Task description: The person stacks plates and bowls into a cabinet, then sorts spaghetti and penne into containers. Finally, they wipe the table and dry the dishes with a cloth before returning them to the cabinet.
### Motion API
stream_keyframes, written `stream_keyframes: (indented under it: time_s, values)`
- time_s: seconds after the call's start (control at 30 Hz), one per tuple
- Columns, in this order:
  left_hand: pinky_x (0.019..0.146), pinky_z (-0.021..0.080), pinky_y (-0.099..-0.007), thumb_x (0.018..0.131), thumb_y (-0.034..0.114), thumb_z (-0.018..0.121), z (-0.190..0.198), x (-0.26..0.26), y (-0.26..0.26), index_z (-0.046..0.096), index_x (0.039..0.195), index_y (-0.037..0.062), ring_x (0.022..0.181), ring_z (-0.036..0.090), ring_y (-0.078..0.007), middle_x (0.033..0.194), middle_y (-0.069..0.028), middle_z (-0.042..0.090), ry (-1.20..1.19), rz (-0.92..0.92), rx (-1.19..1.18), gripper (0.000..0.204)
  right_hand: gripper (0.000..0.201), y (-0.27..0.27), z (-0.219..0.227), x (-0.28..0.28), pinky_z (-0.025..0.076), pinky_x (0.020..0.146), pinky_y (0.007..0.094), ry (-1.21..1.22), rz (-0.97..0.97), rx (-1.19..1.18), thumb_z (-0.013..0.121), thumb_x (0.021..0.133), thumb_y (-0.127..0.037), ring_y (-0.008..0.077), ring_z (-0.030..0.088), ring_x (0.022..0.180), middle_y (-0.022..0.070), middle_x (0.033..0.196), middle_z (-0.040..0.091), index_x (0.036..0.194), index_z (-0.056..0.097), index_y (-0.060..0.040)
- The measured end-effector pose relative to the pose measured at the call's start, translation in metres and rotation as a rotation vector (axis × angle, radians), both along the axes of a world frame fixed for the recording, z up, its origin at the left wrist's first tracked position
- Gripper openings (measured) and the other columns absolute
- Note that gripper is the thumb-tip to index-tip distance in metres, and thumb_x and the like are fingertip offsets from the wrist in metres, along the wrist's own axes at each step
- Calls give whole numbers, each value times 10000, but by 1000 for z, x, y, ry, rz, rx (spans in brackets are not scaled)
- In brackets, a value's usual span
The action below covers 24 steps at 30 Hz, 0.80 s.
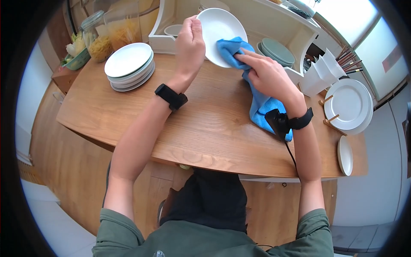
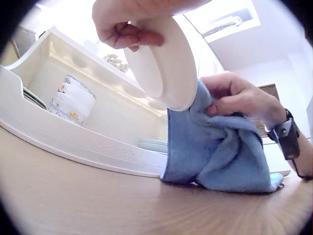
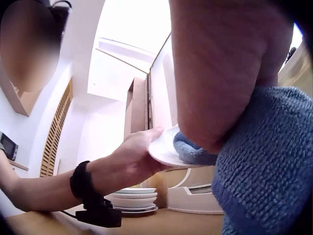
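Note:
A white plate (image 1: 219,28) is held up tilted over the table's far side. My left hand (image 1: 191,45) grips it by its left edge, thumb on the upper face and fingers curled beneath, as the left wrist view shows. At the plate's lower right edge, my right hand (image 1: 269,73) pinches a blue cloth (image 1: 234,49) against it. The rest of the cloth drapes down onto the tabletop under the right wrist. In the right wrist view the textured cloth (image 3: 266,161) fills much of the right side and part of it lies on the plate's upper face.
Stacked plates (image 1: 128,62) stand on the wooden table (image 1: 201,115) at left, near pasta jars (image 1: 99,40). Behind is a white shelf (image 1: 165,44) with green-grey plates (image 1: 278,50). On the right are a white utensil holder (image 1: 322,73), racked plates (image 1: 347,105) and an oval dish (image 1: 345,155).

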State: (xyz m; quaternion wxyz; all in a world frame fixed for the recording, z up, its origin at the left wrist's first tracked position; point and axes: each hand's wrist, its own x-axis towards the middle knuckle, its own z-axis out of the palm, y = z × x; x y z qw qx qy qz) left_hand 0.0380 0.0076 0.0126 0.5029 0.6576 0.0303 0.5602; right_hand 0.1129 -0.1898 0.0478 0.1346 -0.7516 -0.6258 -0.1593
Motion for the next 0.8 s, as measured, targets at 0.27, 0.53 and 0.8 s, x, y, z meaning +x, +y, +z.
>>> stream_keyframes:
  time_s: [0.27,0.53,0.8]
  values:
    - [869,462,-311,1045,326,385,-8,-4,-29,552,1214,-29,980,609,-198,1057,-148,660,215,-136,171,427,455,-4,-4,32,524,821,467,-129,-256,163,503,791,-15,382,607,1013,125,1363,519,1244,522,-58]
    - [678,461,-484,1019,398,406,-19,-1,-42,532,1009,0,822,610,-462,847,-268,642,239,-188,236,418,516,23,-27,-13,519,847,447,-66,-5,336,514,769,47,457,602,995,338,1336,449,1282,464,76]
    - [666,475,-454,992,466,451,-17,5,-21,530,1018,17,779,638,-413,829,-224,656,204,-132,148,456,607,25,-32,-18,514,858,453,-7,121,250,512,753,76,459,575,1039,342,1392,375,1347,389,72]
